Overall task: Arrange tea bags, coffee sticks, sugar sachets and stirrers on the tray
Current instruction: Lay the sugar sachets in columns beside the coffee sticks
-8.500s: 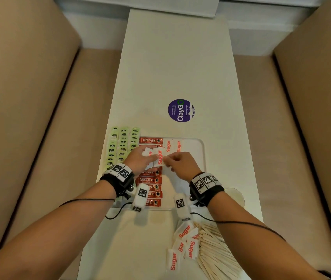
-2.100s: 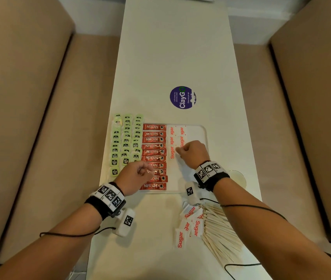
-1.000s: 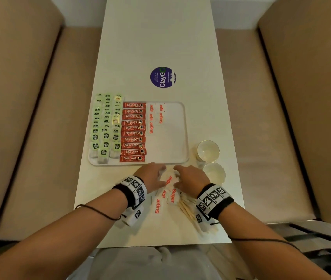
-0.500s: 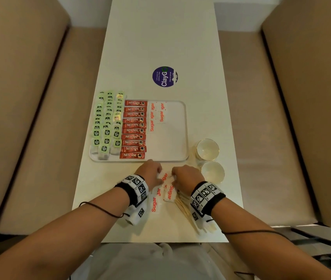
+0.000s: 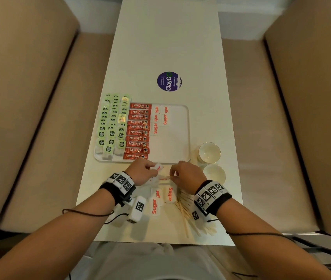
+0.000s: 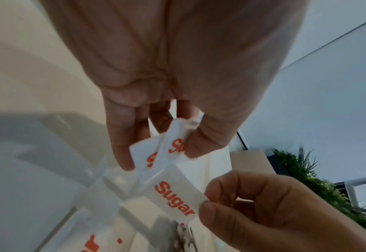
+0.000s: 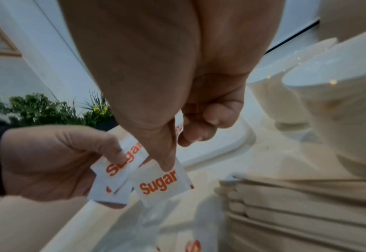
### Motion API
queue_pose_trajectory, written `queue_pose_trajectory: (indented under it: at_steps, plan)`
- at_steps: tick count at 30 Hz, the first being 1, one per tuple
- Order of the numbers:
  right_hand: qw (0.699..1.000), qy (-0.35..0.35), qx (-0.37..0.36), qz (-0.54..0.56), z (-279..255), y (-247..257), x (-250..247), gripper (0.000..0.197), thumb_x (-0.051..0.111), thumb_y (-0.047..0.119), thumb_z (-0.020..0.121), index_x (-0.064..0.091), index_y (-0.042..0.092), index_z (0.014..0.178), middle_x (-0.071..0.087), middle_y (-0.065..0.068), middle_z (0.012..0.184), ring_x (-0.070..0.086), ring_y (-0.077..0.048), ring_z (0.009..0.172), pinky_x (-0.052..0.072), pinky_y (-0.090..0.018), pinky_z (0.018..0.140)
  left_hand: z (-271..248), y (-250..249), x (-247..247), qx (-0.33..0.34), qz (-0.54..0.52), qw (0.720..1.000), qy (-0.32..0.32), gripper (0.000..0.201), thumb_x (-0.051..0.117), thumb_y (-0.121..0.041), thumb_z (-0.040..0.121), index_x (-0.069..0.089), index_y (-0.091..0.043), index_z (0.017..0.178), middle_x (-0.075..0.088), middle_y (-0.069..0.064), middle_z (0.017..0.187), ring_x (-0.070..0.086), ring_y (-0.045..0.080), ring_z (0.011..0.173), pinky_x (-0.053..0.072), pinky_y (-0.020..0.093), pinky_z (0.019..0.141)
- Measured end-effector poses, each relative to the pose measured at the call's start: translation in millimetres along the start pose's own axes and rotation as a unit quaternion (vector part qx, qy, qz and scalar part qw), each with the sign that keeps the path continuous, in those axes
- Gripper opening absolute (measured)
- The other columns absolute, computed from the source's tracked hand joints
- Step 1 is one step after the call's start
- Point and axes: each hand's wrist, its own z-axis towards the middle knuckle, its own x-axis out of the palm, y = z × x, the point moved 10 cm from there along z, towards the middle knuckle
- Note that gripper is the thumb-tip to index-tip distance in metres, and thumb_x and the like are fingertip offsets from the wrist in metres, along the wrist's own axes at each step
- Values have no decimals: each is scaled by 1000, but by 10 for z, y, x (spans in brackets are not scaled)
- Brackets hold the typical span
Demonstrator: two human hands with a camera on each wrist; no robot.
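The white tray [image 5: 180, 138] holds green tea bags [image 5: 112, 126] on its left, red coffee sticks [image 5: 138, 132] in a column, and three sugar sachets [image 5: 160, 118] at its far middle. Just in front of the tray's near edge, my left hand [image 5: 152, 170] pinches two overlapping sugar sachets [image 6: 173, 145] between thumb and fingers. My right hand [image 5: 173, 175] pinches one more sugar sachet [image 7: 162, 182] by its end, close to the left hand's pair. Loose sachets [image 5: 160, 199] and wooden stirrers [image 5: 188, 213] lie on the table below my wrists.
Two white cups [image 5: 209, 152] [image 5: 214, 173] stand right of the tray's near corner, close to my right hand. A purple round sticker [image 5: 169, 81] lies beyond the tray. Beige benches flank the narrow table [image 5: 170, 37].
Both hands came back from the tray to the loose pile near the table edge. They now hold sachets lifted off the table, the right hand's sachet brought up to the left hand's pair.
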Motion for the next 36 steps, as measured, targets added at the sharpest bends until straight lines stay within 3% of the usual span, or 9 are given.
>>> queue_pose_trajectory:
  at_steps: [3, 6, 8, 11, 16, 20, 24, 31, 36]
  plan:
    - [999, -12, -26, 40, -12, 80, -152, 17, 57, 31, 99, 69, 24, 108, 63, 7, 105, 60, -13, 88, 51, -29, 79, -62, -41, -83, 8, -21, 1000, 8, 14, 65, -15, 90, 76, -9, 84, 68, 10, 74, 63, 30, 73, 49, 34, 66]
    - [994, -31, -32, 101, -4, 127, -334, 15, 57, 30, 100, 67, 23, 109, 68, 10, 108, 59, -8, 84, 49, -26, 77, -76, -70, -155, 9, -52, 999, 9, 19, 62, -17, 93, 75, -9, 104, 74, 8, 101, 67, 25, 92, 54, 41, 84]
    - [989, -39, -30, 138, 24, 149, -429, 12, 57, 28, 101, 66, 23, 106, 70, 8, 105, 62, -9, 81, 51, -26, 76, -106, -100, -180, 0, -98, 995, 18, 20, 58, -13, 96, 73, -10, 109, 74, 8, 104, 70, 27, 94, 57, 46, 86]
    - [979, -52, -23, 196, 83, 170, -540, 7, 58, 27, 101, 64, 26, 105, 69, 8, 98, 65, -8, 77, 55, -26, 73, -168, -150, -207, -28, -203, 979, 20, 23, 52, -5, 96, 68, -13, 110, 73, 10, 103, 71, 33, 95, 58, 55, 86]
    - [971, -62, -32, 231, 180, 242, -674, 20, 59, 26, 102, 71, 21, 117, 72, 7, 106, 64, -4, 89, 49, -15, 77, -259, -277, -225, -44, -336, 941, 20, 24, 55, -6, 99, 62, -19, 118, 71, 12, 109, 72, 30, 92, 60, 51, 83]
    - [960, -103, -33, 260, 176, 259, -820, 23, 61, 27, 100, 70, 19, 121, 71, 8, 103, 64, -3, 89, 48, -15, 79, -294, -353, -248, -4, -322, 946, 22, 33, 66, -8, 94, 58, -16, 126, 72, 12, 110, 74, 33, 90, 63, 45, 75]
    - [948, -124, -16, 293, 172, 202, -827, 23, 60, 38, 99, 72, 23, 112, 73, 11, 88, 65, -4, 79, 53, -26, 76, -296, -346, -328, 8, -348, 937, -21, 36, 65, -7, 95, 57, -15, 129, 73, 9, 104, 71, 23, 78, 61, 33, 64]
    - [957, -82, -8, 277, 156, 244, -616, 25, 59, 37, 100, 74, 22, 88, 73, 7, 81, 67, -12, 73, 59, -36, 76, -257, -341, -388, 18, -351, 934, -60, 30, 65, -6, 95, 61, -18, 122, 74, 8, 107, 70, 19, 79, 62, 37, 71]
    - [955, -95, 8, 282, 230, 205, -615, 24, 59, 32, 99, 72, 20, 83, 69, 10, 73, 61, -1, 64, 53, -26, 67, -193, -336, -394, 20, -330, 942, -63, 29, 64, -9, 96, 62, -17, 123, 74, 6, 105, 70, 18, 77, 62, 38, 70]
